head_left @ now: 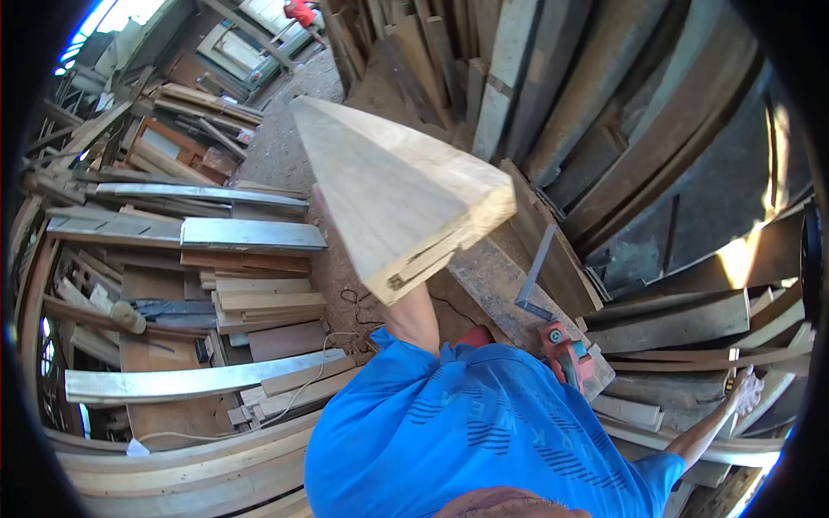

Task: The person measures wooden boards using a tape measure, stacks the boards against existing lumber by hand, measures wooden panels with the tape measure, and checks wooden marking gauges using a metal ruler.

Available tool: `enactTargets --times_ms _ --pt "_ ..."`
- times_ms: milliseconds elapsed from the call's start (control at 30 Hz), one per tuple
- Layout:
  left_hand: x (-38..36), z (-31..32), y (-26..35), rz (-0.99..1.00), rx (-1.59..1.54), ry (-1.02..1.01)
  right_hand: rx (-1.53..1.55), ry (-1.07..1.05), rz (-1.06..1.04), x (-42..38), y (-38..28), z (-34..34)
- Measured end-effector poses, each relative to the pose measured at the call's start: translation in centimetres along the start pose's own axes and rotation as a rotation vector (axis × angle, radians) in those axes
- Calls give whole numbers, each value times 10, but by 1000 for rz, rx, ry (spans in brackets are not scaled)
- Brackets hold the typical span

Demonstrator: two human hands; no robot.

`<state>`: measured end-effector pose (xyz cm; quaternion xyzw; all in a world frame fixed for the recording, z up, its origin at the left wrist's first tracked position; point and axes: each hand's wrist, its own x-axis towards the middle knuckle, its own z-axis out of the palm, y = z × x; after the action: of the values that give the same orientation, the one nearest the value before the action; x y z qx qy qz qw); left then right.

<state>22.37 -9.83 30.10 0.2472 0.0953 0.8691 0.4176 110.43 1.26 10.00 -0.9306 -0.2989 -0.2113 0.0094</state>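
Hands well apart: can't tell how open on either, with right hand [747, 391] small and blurry near the boards [682, 332], left hand hidden behind the big timber [397, 186], raised beyond the blue shirt [492, 414].

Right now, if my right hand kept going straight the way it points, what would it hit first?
Probably the thin wooden strips just beyond your right hand, among the stacked boards. Depth is unclear at this curved edge, so it might pass over them.
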Motion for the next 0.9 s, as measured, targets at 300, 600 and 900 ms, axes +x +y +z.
enactTargets --times_ms 300,600,900 --pt "-19 -2 -95 -442 -164 -67 241 -284 276 -36 -8 -23" --pt "-57 -18 -125 -477 -56 -22 439 -452 -5 -36 -36 5" --pt "-68 -27 -144 -471 173 54 314 -141 504 -69 -43 54"
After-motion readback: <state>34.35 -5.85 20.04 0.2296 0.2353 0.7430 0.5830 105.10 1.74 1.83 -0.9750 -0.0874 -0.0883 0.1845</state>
